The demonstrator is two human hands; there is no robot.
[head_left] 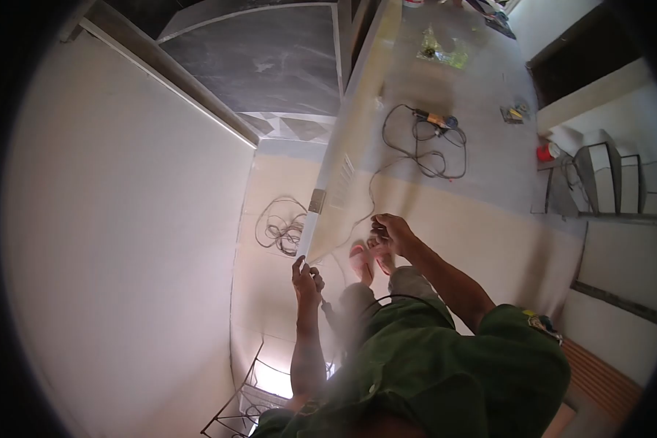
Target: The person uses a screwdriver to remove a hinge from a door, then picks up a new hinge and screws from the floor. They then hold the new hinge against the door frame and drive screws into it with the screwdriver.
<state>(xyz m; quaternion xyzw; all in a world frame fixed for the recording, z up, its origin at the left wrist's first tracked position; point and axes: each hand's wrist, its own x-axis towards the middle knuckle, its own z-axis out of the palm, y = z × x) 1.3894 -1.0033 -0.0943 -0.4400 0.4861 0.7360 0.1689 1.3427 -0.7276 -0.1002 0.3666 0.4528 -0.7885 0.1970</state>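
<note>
My left hand (306,281) is at the near end of a long white-edged panel (311,232), with its fingertips on both sides of that edge. A brown patch (317,201) shows farther up the same edge. Just below this hand hangs a thin dark object (325,302). My right hand (392,232) is held out in front of my body, above my sandalled feet (360,259), with its fingers curled together. I cannot tell what is between them. A thin cord (372,191) runs across the floor close to its fingertips.
An orange and black power tool (436,120) lies on the floor ahead among its looped cable (445,175). Left of the panel is a coil of cord (281,233) beside a white wall (131,212). Stacked panels (606,179) and a red container (547,152) stand at the right.
</note>
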